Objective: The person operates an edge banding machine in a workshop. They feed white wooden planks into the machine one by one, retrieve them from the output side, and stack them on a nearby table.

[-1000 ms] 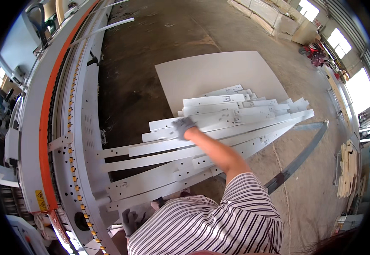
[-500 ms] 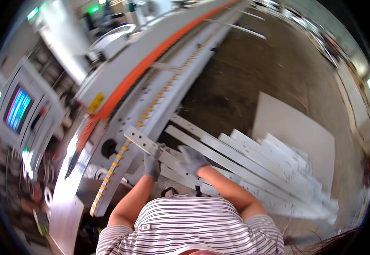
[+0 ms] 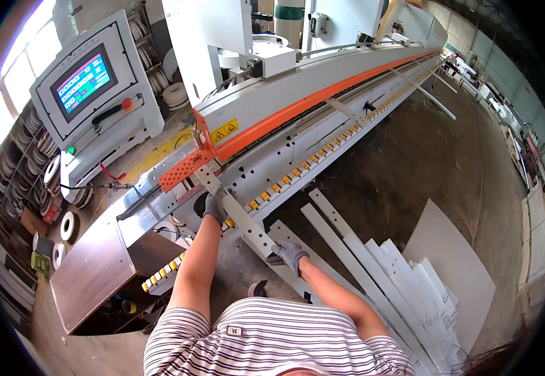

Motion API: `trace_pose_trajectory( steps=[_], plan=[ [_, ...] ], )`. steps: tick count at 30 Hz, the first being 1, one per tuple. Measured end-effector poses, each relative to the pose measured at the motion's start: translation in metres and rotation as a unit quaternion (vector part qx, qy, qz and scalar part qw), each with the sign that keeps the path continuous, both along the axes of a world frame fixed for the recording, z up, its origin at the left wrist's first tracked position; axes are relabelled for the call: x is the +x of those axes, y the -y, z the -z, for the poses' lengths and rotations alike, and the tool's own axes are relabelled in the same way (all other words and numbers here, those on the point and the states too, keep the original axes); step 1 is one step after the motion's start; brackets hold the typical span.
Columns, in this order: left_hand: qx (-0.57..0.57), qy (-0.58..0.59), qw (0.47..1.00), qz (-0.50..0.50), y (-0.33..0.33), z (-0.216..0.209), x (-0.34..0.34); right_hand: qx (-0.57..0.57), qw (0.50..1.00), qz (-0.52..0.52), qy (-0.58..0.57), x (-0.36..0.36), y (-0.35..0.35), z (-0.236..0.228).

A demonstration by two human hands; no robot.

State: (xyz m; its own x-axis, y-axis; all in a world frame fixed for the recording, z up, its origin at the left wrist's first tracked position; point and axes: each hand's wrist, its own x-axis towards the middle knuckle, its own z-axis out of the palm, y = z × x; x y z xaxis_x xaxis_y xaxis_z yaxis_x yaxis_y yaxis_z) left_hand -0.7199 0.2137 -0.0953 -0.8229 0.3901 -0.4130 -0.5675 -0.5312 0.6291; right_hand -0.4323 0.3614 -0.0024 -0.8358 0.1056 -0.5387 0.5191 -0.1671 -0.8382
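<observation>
A white panel strip [image 3: 245, 224] with drilled holes slants across the machine's near rail, its far end under the perforated orange guard [image 3: 186, 170]. In a grey glove, my left hand [image 3: 214, 205] grips the strip's left edge close to the guard. My right hand [image 3: 290, 255], also gloved in grey, is closed round the strip's near end, its fingers partly hidden. Yellow rollers [image 3: 275, 187] line the rail next to the strip. To the right of my right hand, more white strips [image 3: 385, 266] lie in a stepped stack, several with holes.
A control panel with a lit screen [image 3: 84, 81] stands at the left, near a brown cabinet [image 3: 90, 282]. The long grey machine [image 3: 322, 72] runs to the far right. A large pale board [image 3: 454, 263] lies beyond the stack. Rolls of edging [image 3: 68, 225] sit at the left.
The strip has moved forward and left, its far end now under the orange guard. My left hand went with it; my right hand has come onto the near end. The view has turned.
</observation>
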Motion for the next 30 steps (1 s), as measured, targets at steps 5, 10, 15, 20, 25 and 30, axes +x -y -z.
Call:
trace_pose_trajectory(
  steps=[5, 10, 15, 20, 25, 30],
  plan=[
    [0.051, 0.015, 0.998, 0.032, -0.019, -0.006, 0.018, 0.063, 0.997, 0.034, -0.026, -0.012, 0.002, 0.033],
    [0.052, -0.002, 0.998, 0.019, -0.010, -0.001, 0.005, -0.003, 0.997, 0.033, -0.069, -0.033, 0.002, 0.100],
    [0.014, -0.015, 1.000, 0.012, -0.011, 0.000, 0.000, 0.101, 0.991, 0.024, -0.091, -0.033, 0.006, 0.060],
    [-0.029, -0.021, 0.999, 0.012, -0.018, -0.006, 0.001, -0.003, 0.997, 0.042, -0.059, -0.029, -0.001, 0.045],
    [-0.065, 0.026, 0.997, -0.018, -0.023, -0.018, 0.006, -0.027, 0.998, 0.038, -0.046, -0.027, -0.002, 0.041],
    [-0.042, 0.053, 0.998, -0.016, -0.047, -0.002, 0.003, -0.112, 0.990, 0.078, -0.032, -0.018, -0.020, 0.040]
  ],
)
